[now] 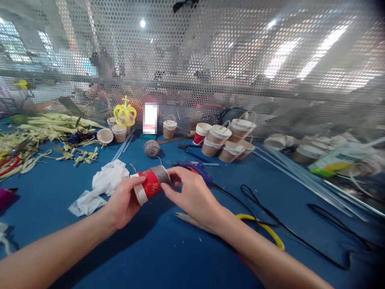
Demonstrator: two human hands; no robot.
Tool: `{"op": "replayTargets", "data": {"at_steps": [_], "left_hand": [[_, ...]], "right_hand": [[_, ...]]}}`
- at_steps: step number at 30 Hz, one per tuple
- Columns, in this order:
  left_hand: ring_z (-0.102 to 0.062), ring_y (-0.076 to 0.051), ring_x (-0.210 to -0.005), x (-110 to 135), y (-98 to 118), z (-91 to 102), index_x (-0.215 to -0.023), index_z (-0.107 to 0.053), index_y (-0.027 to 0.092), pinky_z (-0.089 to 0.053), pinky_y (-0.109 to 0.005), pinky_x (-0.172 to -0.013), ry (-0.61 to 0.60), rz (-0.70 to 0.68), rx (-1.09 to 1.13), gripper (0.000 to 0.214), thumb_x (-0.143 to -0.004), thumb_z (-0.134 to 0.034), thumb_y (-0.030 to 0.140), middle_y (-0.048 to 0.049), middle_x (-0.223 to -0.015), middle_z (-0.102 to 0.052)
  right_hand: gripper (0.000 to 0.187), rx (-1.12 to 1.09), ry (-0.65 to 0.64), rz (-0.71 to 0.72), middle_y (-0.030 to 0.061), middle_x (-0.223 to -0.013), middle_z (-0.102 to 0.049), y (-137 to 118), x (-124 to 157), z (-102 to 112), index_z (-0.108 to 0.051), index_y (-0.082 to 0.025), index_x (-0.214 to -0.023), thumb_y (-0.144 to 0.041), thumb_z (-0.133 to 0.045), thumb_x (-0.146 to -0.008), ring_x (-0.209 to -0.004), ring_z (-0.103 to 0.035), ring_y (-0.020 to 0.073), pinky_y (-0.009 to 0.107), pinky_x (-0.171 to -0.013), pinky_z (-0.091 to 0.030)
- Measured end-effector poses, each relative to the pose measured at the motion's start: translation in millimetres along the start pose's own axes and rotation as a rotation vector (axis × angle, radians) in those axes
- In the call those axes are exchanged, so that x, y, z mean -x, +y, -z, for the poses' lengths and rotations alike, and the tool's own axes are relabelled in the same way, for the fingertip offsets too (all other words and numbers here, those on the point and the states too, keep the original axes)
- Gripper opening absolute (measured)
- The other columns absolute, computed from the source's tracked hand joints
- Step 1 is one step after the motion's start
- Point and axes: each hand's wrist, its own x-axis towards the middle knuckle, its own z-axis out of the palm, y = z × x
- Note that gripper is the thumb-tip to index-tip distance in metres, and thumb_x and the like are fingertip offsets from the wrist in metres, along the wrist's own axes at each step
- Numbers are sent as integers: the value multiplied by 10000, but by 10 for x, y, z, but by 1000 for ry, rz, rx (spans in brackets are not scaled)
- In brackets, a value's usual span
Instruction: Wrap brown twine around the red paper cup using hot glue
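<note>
Holding red cup (149, 186), yarn (162, 175) round end, inside hidden.

A red paper cup (149, 184) with gold print and a white band at its left end is held up, tipped nearly on its side. Gray yarn (161, 175) wraps its right end in close, even turns, the end angled slightly upward. A round gray yarn ball (151, 148) rests just beyond the cup.
</note>
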Motion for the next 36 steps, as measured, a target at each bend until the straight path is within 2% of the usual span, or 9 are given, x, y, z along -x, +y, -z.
{"op": "replayTargets", "data": {"at_steps": [4, 9, 16, 19, 21, 25, 29, 33, 36], "left_hand": [[-557, -97, -492, -12, -18, 53, -718, -649, 92, -427, -175, -485, -76, -100, -82, 108, -668, -615, 182, -33, -593, -660], [-572, -119, -561, -35, -25, 121, -780, -679, 114, -429, -206, -554, -181, -196, -251, 168, -651, -679, 222, -30, -652, -684], [-594, -145, -556, -55, 155, 70, -739, -671, 97, -453, -238, -563, -337, 140, -62, 261, -703, -601, 346, -86, -655, -673], [-586, -133, -577, -47, 134, 75, -729, -663, 92, -441, -218, -569, -333, 64, -107, 194, -661, -657, 274, -76, -657, -665], [-578, -128, -584, -35, 91, 84, -744, -660, 88, -430, -211, -570, -304, -23, -178, 199, -632, -690, 250, -70, -655, -661], [-544, -106, -558, -14, 7, 106, -727, -661, 94, -409, -202, -559, -285, -101, -272, 235, -624, -705, 301, -46, -639, -648], [-448, -61, -475, 0, -52, 137, -611, -640, 104, -333, -169, -479, -328, -151, -407, 234, -617, -704, 329, 15, -519, -570], [-412, -58, -463, -16, -93, 166, -578, -632, 104, -302, -173, -462, -359, -152, -540, 252, -640, -678, 345, 25, -488, -533], [-437, -71, -470, -51, -115, 180, -582, -630, 104, -321, -185, -471, -332, -102, -565, 280, -641, -664, 375, 4, -513, -563]], "right_hand": [[131, -194, -87, -120, 32, -748, -628, -22, -30, 124, -570, -153, -776, -277, -531, -760, -652, -549, 124, 252, -606, -431], [148, -265, -237, -220, -15, -614, -557, -46, -43, 257, -518, -160, -690, -270, -497, -786, -560, -488, 93, 219, -530, -385], [113, -5, -259, 65, -28, -654, -547, -192, 49, 350, -495, -179, -642, -168, -546, -742, -577, -464, 86, 207, -555, -373], [102, 64, -302, 106, -20, -666, -570, -189, 98, 386, -529, -178, -648, -189, -574, -739, -591, -489, 95, 214, -570, -382], [105, 74, -228, 65, -12, -673, -584, -174, 114, 419, -552, -180, -671, -226, -557, -765, -603, -508, 105, 223, -572, -394], [150, 54, -58, 126, 25, -807, -618, -142, 98, 421, -572, -182, -782, -241, -448, -844, -760, -545, 131, 250, -702, -426], [250, -7, -187, 216, 57, -966, -620, -135, 100, 293, -590, -176, -905, -262, -356, -887, -933, -532, 151, 288, -852, -403], [353, -133, -311, 145, 78, -1158, -538, -182, 162, 196, -566, -175, -1055, -266, -256, -912, -1076, -475, 158, 312, -924, -368], [378, -188, -324, 87, 80, -1205, -513, -169, 167, 225, -560, -176, -1075, -320, -253, -910, -1107, -460, 166, 334, -943, -352]]}}
